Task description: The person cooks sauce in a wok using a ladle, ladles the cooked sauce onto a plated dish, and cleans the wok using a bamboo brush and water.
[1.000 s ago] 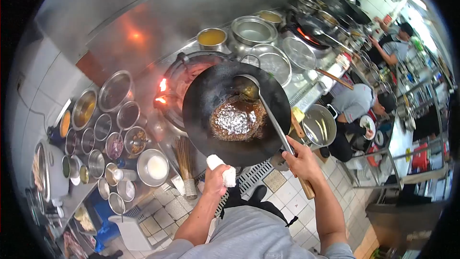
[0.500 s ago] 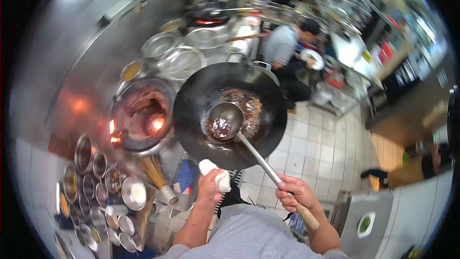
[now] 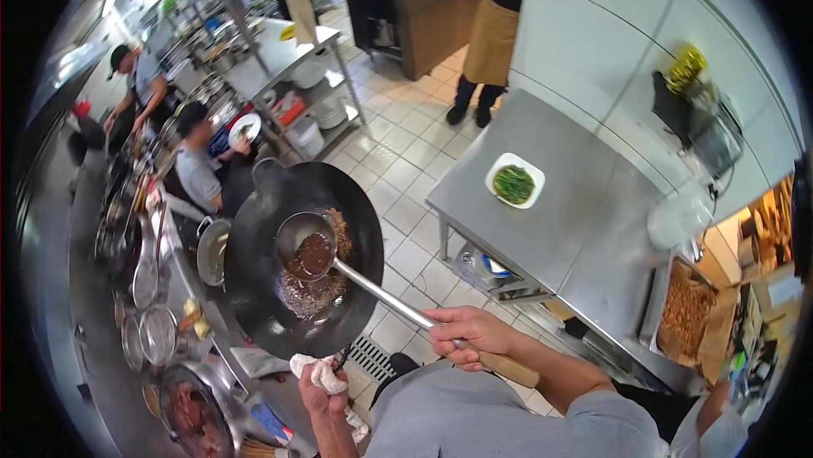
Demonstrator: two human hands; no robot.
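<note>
Clutching cloth [image 3: 323, 375] in left hand [image 3: 318, 394] at rim of wok [image 3: 254, 293], midair near stove-side edge of counter [image 3: 182, 284]; gripping ladle [image 3: 383, 300] in right hand [image 3: 466, 336]. Probably hefty, rigid, sauce-slick inside tbh, best grabbed through cloth.

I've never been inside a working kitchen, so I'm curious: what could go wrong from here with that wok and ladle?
The sauce in the ladle could spill if the right hand tips it.
The left hand grips the wok with a cloth; if that slips, the wok might tilt.
Any sauce splashed over the rim could make the tiled floor slippery.
</note>
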